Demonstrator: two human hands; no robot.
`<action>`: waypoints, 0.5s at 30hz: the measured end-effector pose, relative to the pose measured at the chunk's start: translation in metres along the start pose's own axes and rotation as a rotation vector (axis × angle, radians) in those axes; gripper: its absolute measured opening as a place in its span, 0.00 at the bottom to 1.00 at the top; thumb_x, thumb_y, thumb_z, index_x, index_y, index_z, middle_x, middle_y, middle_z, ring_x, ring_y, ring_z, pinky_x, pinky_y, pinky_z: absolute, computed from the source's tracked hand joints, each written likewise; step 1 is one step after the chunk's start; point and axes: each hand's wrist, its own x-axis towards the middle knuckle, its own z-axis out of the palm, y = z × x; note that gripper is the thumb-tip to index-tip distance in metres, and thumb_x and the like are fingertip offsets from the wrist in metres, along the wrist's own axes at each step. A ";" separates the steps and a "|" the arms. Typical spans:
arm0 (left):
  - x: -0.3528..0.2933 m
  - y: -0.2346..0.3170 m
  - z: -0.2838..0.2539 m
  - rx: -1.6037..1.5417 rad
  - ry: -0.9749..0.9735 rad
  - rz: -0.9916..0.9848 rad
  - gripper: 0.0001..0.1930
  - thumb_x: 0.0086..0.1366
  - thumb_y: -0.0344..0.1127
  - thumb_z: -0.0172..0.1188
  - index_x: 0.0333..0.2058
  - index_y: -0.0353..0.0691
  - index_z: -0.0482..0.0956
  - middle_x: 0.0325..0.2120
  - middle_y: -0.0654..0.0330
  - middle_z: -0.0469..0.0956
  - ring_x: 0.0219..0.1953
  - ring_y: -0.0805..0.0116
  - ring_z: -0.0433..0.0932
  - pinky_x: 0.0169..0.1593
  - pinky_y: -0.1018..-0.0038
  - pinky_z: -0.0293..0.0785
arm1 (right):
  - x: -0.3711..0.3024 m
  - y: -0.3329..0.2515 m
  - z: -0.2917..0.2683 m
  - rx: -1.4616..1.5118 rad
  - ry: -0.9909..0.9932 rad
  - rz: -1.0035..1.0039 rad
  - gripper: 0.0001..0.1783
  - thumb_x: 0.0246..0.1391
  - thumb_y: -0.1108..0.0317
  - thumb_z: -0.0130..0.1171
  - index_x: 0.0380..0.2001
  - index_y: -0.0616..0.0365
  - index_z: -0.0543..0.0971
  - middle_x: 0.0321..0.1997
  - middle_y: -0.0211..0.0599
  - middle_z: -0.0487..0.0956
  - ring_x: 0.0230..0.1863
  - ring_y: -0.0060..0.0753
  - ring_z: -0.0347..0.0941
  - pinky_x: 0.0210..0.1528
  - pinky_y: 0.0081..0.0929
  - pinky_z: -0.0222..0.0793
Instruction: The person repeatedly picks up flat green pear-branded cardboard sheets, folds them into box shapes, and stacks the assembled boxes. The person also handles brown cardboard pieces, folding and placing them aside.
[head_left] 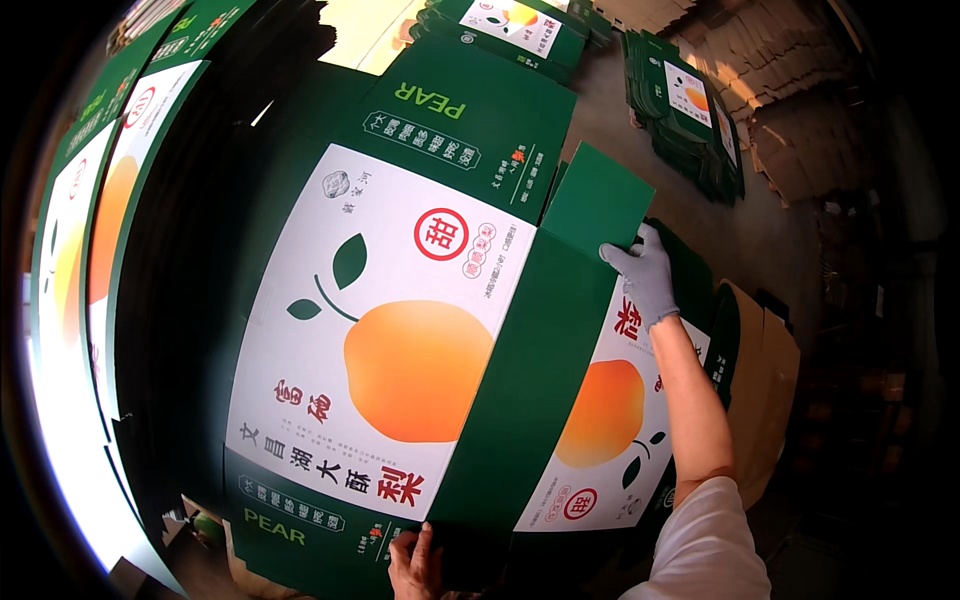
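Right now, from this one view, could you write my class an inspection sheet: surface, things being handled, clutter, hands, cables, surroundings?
Surface: hidden beneath the cardboard.
Things being handled: large green cardboard sheet with white panels showing orange-yellow pears.
Clutter: green box stack at upper right; brown cardboard beyond it; green-and-white boards along the left.
Hands: left hand, apparently bare, at the sheet's lower edge; right hand, in a pale glove, beside a green flap. Firmness of either grip can't be told.
Cables: nothing seen.
Surroundings: grey floor; far right too dark to read.
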 end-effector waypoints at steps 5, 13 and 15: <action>0.002 0.003 -0.001 -0.012 -0.001 0.008 0.27 0.63 0.32 0.63 0.62 0.43 0.71 0.44 0.46 0.72 0.43 0.47 0.75 0.46 0.58 0.76 | 0.004 0.007 -0.005 -0.077 0.007 -0.014 0.31 0.50 0.71 0.68 0.55 0.68 0.69 0.34 0.37 0.81 0.33 0.23 0.78 0.40 0.22 0.74; 0.005 0.006 -0.005 -0.011 0.005 0.049 0.31 0.54 0.23 0.67 0.59 0.39 0.73 0.43 0.49 0.70 0.37 0.53 0.77 0.38 0.64 0.77 | -0.028 -0.007 0.023 -0.667 0.268 -0.147 0.41 0.51 0.62 0.66 0.67 0.52 0.61 0.56 0.47 0.75 0.49 0.39 0.76 0.49 0.34 0.73; 0.008 0.006 -0.003 0.025 0.024 0.072 0.30 0.55 0.25 0.67 0.59 0.41 0.74 0.43 0.51 0.70 0.37 0.55 0.77 0.37 0.65 0.77 | -0.041 0.001 0.021 -0.935 0.273 -0.327 0.36 0.54 0.56 0.65 0.65 0.50 0.66 0.65 0.50 0.67 0.63 0.46 0.65 0.62 0.43 0.63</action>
